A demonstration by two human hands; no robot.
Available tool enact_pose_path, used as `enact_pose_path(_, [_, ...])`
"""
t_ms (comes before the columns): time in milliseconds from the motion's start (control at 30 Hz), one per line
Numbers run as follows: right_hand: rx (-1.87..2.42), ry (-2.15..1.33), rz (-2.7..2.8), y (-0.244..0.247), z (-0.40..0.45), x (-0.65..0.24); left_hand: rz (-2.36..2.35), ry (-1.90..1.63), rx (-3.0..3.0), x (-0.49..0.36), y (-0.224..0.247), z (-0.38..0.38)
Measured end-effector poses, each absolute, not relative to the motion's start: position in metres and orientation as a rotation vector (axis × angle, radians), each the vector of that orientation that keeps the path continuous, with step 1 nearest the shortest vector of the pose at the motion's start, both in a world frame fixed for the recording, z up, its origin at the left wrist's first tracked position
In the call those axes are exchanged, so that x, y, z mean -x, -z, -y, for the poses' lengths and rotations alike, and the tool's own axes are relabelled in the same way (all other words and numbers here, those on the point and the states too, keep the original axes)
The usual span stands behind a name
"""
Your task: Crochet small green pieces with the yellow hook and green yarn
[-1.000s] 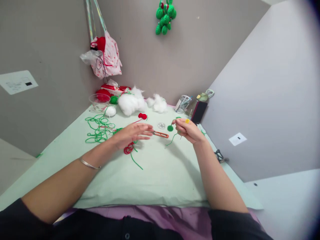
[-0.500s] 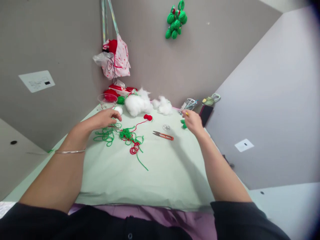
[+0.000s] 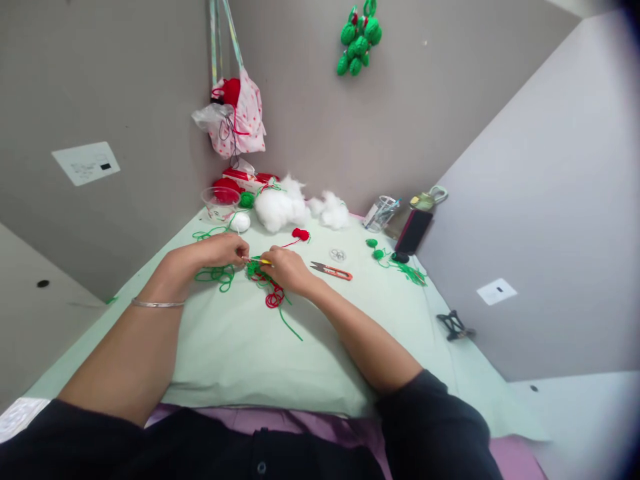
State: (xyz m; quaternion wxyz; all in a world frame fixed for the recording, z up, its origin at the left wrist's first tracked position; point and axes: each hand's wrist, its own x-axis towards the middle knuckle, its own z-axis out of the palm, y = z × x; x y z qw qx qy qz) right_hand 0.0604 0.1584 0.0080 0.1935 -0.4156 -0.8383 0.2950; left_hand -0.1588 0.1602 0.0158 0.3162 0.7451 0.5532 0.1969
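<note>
My right hand (image 3: 287, 269) is closed around a yellow-handled crochet hook (image 3: 267, 262), its thin shaft pointing left. My left hand (image 3: 227, 251) is pinched at the hook's tip; what lies between those fingers is too small to make out. Just under both hands sits a tangle of green yarn (image 3: 254, 270), with loose green loops (image 3: 216, 275) to the left and red yarn (image 3: 274, 297) below. Behind the hands lies a small red knitted piece (image 3: 301, 234). Orange-handled thread snips (image 3: 331, 271) rest to the right of my right hand.
White stuffing (image 3: 283, 207), a ball of white yarn (image 3: 241, 222) and a clear plastic tub (image 3: 220, 203) stand at the back. Rightward are a clear cup (image 3: 381, 213), a phone (image 3: 414, 231) and green pieces (image 3: 379, 254). A dotted bag (image 3: 245, 120) hangs at the back left.
My right hand has come left from beside the clear cup, bringing the crochet hook to the yarn tangle. My left hand has closed from loosely spread fingers into a pinch.
</note>
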Motion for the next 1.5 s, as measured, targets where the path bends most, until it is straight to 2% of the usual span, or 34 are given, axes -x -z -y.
enact_pose_path(133, [1.101, -0.983, 2.174, -0.026, -0.162, -0.080, -1.325, -0.622, -1.914, 0.153, -0.031, -0.152])
enact_pose_path(333, [1.041, -1.320, 1.817, -0.053, -0.152, -0.137, -1.118, -0.978, -1.767, 0.127, -0.055, -0.131])
enact_pose_path(600, [0.993, -1.485, 1.473, -0.056, -0.137, -0.193, -0.992, -1.495, -1.371, 0.114, -0.046, -0.141])
enact_pose_path(933, [0.934, -1.661, 1.348, -0.042, -0.136, -0.192, -1.182, -1.168, -1.528, 0.093, -0.039, -0.134])
enact_pose_path(1167, [0.919, -1.692, 1.362, -0.038, -0.132, -0.183, -0.984, -0.943, -1.551, 0.044, -0.033, -0.113])
enact_pose_path(1300, [0.949, -1.599, 1.336, -0.036, -0.135, -0.183, -0.928, -0.988, -1.469, 0.033, -0.028, -0.110])
enact_pose_path(1500, [1.005, -1.263, 1.273, -0.034, -0.139, -0.187, -0.943, -1.050, -1.369, 0.040, -0.023, -0.119])
